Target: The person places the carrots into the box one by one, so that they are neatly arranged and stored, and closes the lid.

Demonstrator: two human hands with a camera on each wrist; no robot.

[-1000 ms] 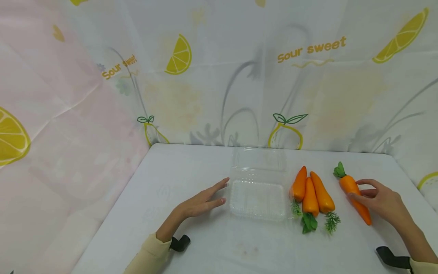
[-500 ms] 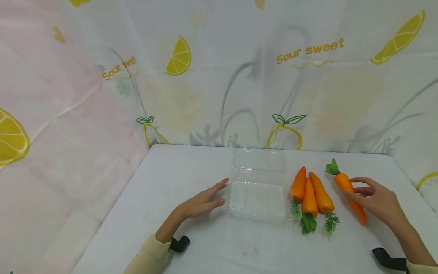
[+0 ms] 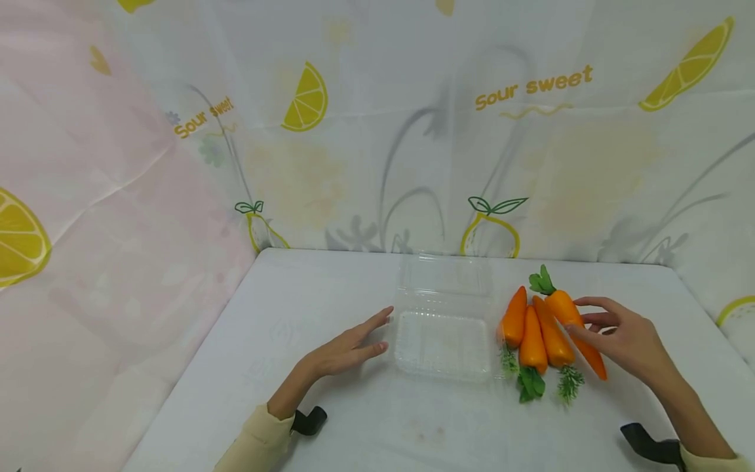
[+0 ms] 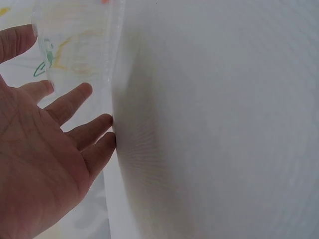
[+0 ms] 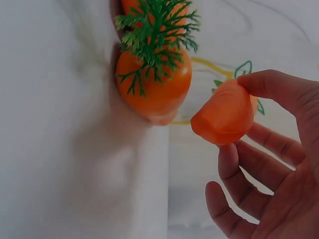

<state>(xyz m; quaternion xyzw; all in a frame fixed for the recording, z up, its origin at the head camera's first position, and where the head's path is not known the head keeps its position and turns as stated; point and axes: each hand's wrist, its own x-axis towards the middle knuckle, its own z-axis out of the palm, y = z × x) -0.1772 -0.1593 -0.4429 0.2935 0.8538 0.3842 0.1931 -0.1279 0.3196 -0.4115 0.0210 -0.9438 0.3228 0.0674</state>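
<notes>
My right hand [image 3: 634,337] pinches an orange carrot [image 3: 563,309] with a leafy green top between thumb and fingers. In the right wrist view, the thumb is above this carrot [image 5: 224,117] and fingertips are below it. Three more carrots [image 3: 533,341] lie side by side just left of it, green tops toward me. A clear plastic clamshell box [image 3: 442,347] sits at the middle of the table with its lid [image 3: 445,274] folded back. Beside the box's left edge is my left hand [image 3: 348,347], fingers extended; in the left wrist view its fingertips are at the clear plastic [image 4: 79,30].
A white-covered table [image 3: 283,288] bears everything. Behind it hangs a pale cloth [image 3: 366,170] printed with lemon slices and words. Black wrist mounts [image 3: 309,419] stick out from the sleeves.
My right hand has moved left with the carrot, bringing it up against the group of three carrots. The left hand and the box have stayed in place.
</notes>
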